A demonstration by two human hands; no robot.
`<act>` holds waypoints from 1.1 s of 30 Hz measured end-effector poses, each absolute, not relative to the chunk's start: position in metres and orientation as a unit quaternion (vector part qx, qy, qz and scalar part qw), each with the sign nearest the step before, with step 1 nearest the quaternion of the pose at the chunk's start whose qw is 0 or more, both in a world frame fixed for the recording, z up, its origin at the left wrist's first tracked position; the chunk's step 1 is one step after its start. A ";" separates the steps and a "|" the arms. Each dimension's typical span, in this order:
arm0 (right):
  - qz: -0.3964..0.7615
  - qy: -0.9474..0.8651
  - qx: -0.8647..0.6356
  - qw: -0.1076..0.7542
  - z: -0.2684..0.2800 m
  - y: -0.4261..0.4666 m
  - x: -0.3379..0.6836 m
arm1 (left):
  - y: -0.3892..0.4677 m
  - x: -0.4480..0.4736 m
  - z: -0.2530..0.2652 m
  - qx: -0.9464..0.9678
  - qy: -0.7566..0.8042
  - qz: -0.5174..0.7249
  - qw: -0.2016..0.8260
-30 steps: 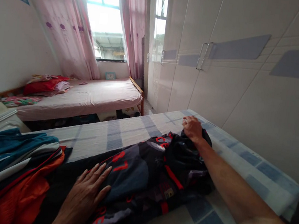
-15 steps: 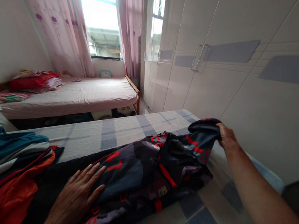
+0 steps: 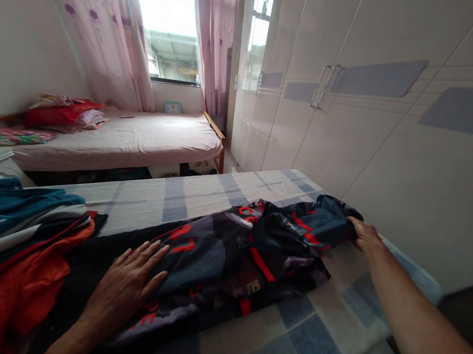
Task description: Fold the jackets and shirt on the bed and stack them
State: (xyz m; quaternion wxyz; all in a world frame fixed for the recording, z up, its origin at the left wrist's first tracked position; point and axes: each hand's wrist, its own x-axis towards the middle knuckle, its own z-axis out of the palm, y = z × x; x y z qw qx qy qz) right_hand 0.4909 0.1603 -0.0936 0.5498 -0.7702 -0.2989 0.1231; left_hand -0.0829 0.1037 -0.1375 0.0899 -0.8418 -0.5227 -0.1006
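Observation:
A dark jacket with red lettering and red stripes lies stretched along a bed with a blue-and-white checked sheet. My left hand rests flat on the jacket, fingers extended beside the red print. At the far right end, my right hand grips a bunched dark blue part of the jacket, its fingertips partly hidden by the cloth. To the left is a heap of clothes, with an orange garment in front and a teal garment on top.
Beyond the checked bed stands another bed with a pink sheet, holding red bedding and a small blue clock. A white wardrobe lines the right side. Pink curtains flank the window.
My right hand has lowered and moved slightly right, bringing the raised end of the jacket down toward the sheet. My left hand stays on the jacket. The camera view has shifted a little.

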 end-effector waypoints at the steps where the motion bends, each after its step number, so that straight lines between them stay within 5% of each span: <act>1: 0.133 -0.278 -0.764 0.567 -0.088 0.162 0.490 | 0.103 -0.082 -0.137 -0.841 -0.523 -0.104 0.089; 5: 0.139 -0.255 -0.698 0.654 -0.047 0.165 0.472 | 0.103 -0.082 -0.137 -0.840 -0.524 -0.107 0.093; 9: 0.162 -0.426 -0.561 0.691 -0.005 0.147 0.409 | 0.104 -0.082 -0.138 -0.841 -0.521 -0.103 0.098; 12: 0.211 -0.629 -0.489 0.567 -0.001 0.124 0.343 | 0.103 -0.081 -0.138 -0.840 -0.521 -0.112 0.101; 16: 0.232 -0.874 -0.386 0.180 -0.025 0.095 0.279 | 0.103 -0.082 -0.138 -0.840 -0.521 -0.127 0.083; 18: 0.262 -0.886 -0.368 0.102 -0.032 0.086 0.272 | 0.103 -0.084 -0.137 -0.838 -0.524 -0.134 0.069; 23: 0.269 -0.750 -0.534 0.283 -0.032 0.097 0.321 | 0.100 -0.087 -0.125 -0.829 -0.526 -0.187 0.033; 26: 0.178 -0.627 -0.714 0.256 -0.050 0.121 0.365 | 0.090 -0.076 -0.105 -0.828 -0.511 -0.231 0.010; 29: 0.287 -0.559 -0.754 0.190 -0.070 0.138 0.391 | 0.071 -0.049 -0.083 -0.845 -0.482 -0.230 -0.033; 33: 0.514 -0.518 -0.645 0.226 -0.075 0.142 0.390 | 0.051 0.002 -0.069 -0.872 -0.449 -0.177 -0.084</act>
